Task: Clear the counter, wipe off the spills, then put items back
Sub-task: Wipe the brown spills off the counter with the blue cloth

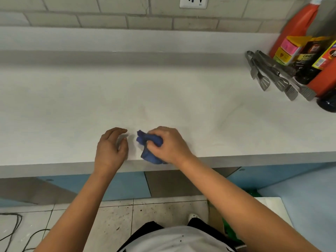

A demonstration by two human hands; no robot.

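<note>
Head view: white counter (163,91), front edge running across the lower middle of the frame. Right hand (168,143) near the front edge, fingers curled tight around a bunched blue cloth (148,146); cloth sits on the counter surface, part of it sticking out left of the knuckles and part trailing down toward the edge. Left hand (111,148) just beside the cloth on its left, not touching it, holding nothing; fingers loosely bent and slightly apart, fingertips (123,130) at or just above the counter, contact cannot be told. Both forearms bare.

Far right back corner of the counter: cluster of items well apart from the hands. Several grey metal tongs (272,77) lying together, tips toward the front. Behind them a tall orange bottle (298,24) against the tiled wall (91,17), a small stack of yellow and pink packs (289,50), a dark bottle (307,64) with a partly readable label, more containers cut off by the frame edge.

White wall socket (193,2) at top centre. Below the counter: blue cabinet fronts (127,184), speckled floor tiles (116,219), a dark cable (12,231) at lower left.
</note>
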